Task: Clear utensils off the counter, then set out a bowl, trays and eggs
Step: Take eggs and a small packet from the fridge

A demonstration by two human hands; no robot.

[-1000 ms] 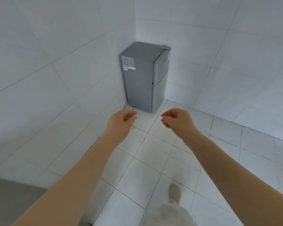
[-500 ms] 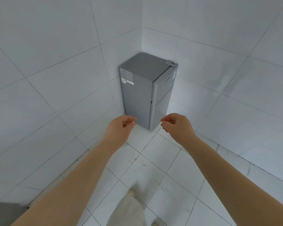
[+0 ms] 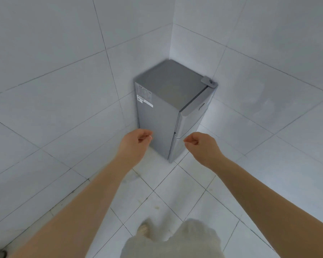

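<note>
Left hand (image 3: pixel 136 140), right hand (image 3: pixel 201 144) apart, loosely curled, empty; upright fridge (image 3: pixel 168 108) ahead.

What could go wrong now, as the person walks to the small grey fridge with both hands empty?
The fridge stands tight in the corner, hinge by the right wall, so its doors may open only partly. Both doors are shut, and left hand and right hand hold nothing; carrying eggs back loose risks dropping them.

Person closer to grey fridge (image 3: pixel 162 116) vs 1 s ago; fridge larger in view. Left hand (image 3: pixel 133 144) & right hand (image 3: pixel 203 146) now overlap fridge's lower part.
</note>
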